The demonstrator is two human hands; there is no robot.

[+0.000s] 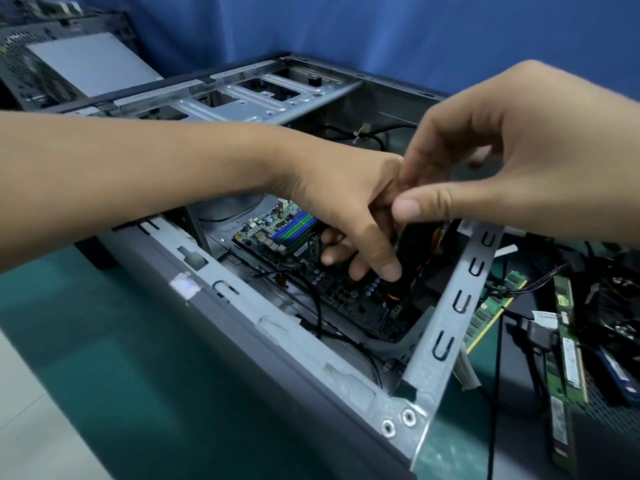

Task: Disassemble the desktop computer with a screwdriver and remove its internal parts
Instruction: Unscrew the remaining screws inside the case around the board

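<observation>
The grey desktop case (242, 299) lies open on its side on a green table. Inside it is the dark motherboard (346, 292) with blue and green memory slots (294, 230). A black screwdriver (410, 258) with an orange ring stands nearly upright, its tip down on the board near the case's right corner. My left hand (346, 202) reaches into the case, with its thumb and curled fingers holding the screwdriver's handle. My right hand (502, 161) is above it and pinches the top of the handle between thumb and forefinger.
Loose memory sticks (568, 341) and black cables (519, 289) lie on the table to the right of the case. A second grey computer case (52, 64) stands at the back left. Thin black wires (315, 306) run across the motherboard. A blue curtain (381, 26) hangs behind.
</observation>
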